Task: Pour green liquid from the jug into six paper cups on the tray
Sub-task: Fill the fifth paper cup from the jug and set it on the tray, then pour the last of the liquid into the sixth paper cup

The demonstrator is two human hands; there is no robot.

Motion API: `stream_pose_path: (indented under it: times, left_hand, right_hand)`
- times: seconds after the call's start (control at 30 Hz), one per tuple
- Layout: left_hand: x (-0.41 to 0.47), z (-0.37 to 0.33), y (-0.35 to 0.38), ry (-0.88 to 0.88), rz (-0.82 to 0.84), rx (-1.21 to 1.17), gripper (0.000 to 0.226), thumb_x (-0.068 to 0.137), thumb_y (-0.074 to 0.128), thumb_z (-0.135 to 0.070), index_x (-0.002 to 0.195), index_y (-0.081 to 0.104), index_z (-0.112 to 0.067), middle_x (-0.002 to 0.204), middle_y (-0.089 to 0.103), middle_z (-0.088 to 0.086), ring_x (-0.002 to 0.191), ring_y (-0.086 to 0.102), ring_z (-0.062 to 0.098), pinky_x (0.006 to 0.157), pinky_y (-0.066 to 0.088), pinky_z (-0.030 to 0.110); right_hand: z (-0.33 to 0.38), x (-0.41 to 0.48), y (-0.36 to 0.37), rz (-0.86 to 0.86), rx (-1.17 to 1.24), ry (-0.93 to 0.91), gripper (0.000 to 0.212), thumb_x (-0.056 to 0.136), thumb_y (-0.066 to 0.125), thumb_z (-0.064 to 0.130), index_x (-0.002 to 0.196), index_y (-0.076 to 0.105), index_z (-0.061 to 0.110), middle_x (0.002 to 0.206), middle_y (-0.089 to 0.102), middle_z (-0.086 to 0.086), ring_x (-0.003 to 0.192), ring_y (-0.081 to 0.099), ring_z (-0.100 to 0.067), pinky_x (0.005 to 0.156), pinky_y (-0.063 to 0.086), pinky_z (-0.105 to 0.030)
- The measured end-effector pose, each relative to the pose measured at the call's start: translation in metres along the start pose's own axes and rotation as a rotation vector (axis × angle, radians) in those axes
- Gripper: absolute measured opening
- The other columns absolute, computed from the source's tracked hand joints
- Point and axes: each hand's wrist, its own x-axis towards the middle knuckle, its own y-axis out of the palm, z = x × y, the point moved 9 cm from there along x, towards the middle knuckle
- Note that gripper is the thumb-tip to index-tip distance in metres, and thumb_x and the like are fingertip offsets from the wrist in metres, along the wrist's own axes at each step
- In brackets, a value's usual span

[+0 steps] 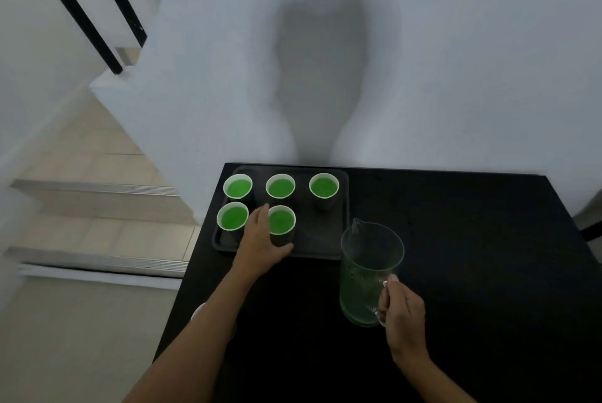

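A dark tray [321, 239] lies at the table's far left. Several paper cups holding green liquid stand on it: three in the back row [237, 187], [280, 187], [323, 187] and two in the front row [232, 217], [282, 221]. My left hand [260, 239] wraps the side of the front middle cup. A clear glass jug [368, 275] with some green liquid at its bottom stands upright on the table right of the tray. My right hand [404, 314] grips its handle.
The black table [472, 256] stretches to the right and toward me. A white wall rises right behind it. Stairs and a black railing [91, 12] lie to the left, below the table's left edge.
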Motion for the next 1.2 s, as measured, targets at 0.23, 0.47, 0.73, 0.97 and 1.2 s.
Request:
stream_pose_path:
  times: [0.23, 0.47, 0.73, 0.97, 1.2]
  left_hand:
    - [-0.082, 0.032, -0.079, -0.035, -0.322, 0.013, 0.063, 0.083, 0.075, -0.033, 0.135, 0.047, -0.010, 0.128, 0.055, 0.010, 0.119, 0.050, 0.024, 0.099, 0.047, 0.043]
    - [-0.129, 0.126, -0.057, -0.372, 0.106, 0.050, 0.116, 0.055, 0.072, -0.083, 0.150, 0.031, -0.029, 0.149, 0.040, 0.003, 0.136, 0.041, 0.026, 0.106, 0.044, 0.049]
    - [-0.147, 0.127, -0.025, -0.387, 0.160, 0.037, 0.106, 0.058, 0.091, -0.030, 0.145, 0.030, -0.022, 0.134, 0.053, 0.003, 0.118, 0.054, 0.019, 0.093, 0.048, 0.028]
    - [-0.124, 0.077, -0.040, -0.200, 0.050, -0.068, 0.080, 0.056, 0.085, -0.028, 0.124, 0.042, -0.030, 0.108, 0.056, -0.009, 0.100, 0.059, 0.013, 0.072, 0.043, 0.017]
    - [-0.084, -0.031, -0.057, 0.127, -0.045, -0.144, 0.088, 0.065, 0.088, -0.030, 0.141, 0.044, -0.027, 0.126, 0.052, -0.021, 0.112, 0.052, -0.002, 0.090, 0.041, 0.014]
  right_hand:
    - [0.005, 0.002, -0.003, 0.023, -0.012, -0.004, 0.052, 0.105, 0.037, 0.020, 0.054, 0.042, 0.012, 0.049, 0.038, -0.001, 0.047, 0.035, -0.017, 0.049, 0.032, -0.031]
    - [0.009, 0.003, 0.000, 0.063, -0.043, -0.024, 0.050, 0.104, 0.037, 0.019, 0.055, 0.043, 0.009, 0.049, 0.038, -0.003, 0.045, 0.035, -0.014, 0.048, 0.031, -0.030]
    - [0.011, 0.006, 0.002, 0.083, -0.043, -0.018, 0.051, 0.104, 0.038, 0.020, 0.054, 0.043, 0.009, 0.049, 0.038, -0.004, 0.047, 0.034, -0.017, 0.048, 0.030, -0.031]
    - [0.021, 0.008, -0.009, 0.083, 0.011, -0.013, 0.050, 0.103, 0.040, 0.017, 0.054, 0.042, 0.010, 0.047, 0.037, 0.000, 0.043, 0.032, -0.013, 0.043, 0.029, -0.026]
    - [0.081, 0.017, -0.036, 0.141, 0.033, -0.124, 0.050, 0.102, 0.039, 0.010, 0.053, 0.040, 0.007, 0.045, 0.034, -0.001, 0.039, 0.031, -0.010, 0.040, 0.032, -0.021]
